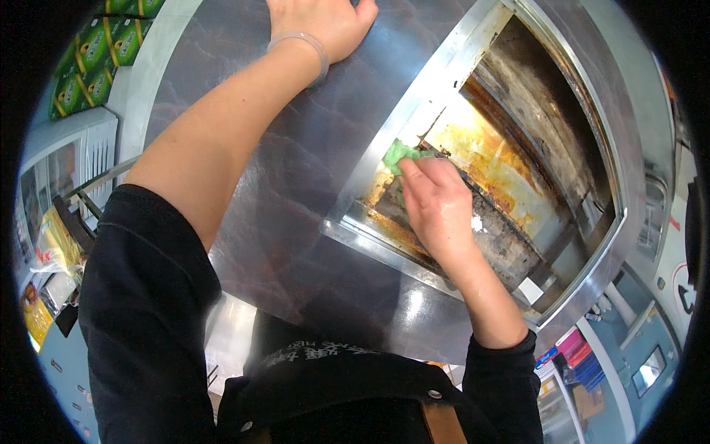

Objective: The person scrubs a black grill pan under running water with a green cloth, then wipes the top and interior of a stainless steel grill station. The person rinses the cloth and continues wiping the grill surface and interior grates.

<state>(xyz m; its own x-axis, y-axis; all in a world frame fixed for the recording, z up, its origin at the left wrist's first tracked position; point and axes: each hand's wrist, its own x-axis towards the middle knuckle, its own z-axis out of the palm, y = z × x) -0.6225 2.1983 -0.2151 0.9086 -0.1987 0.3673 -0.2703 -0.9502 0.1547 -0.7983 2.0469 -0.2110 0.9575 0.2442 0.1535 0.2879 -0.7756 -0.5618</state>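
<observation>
My right hand (438, 205) grips a green cloth (398, 155) and presses it near the left inner edge of a recessed metal compartment. Brown and yellow grime covers the compartment's inner metal surfaces (482, 150). A shiny metal frame (377, 136) borders the opening. My left hand (327, 28), with a clear bangle at the wrist, rests on the dark marbled countertop (299, 183), its fingertips cut off by the top of the view. It appears to hold nothing.
Green printed packages (94, 61) are stacked at the upper left, above a white appliance (72, 150). Yellow bags (55, 244) lie at the far left. Pink and blue items (579, 355) stand at the lower right, below the counter. A small white piece (531, 291) sits in the compartment's near corner.
</observation>
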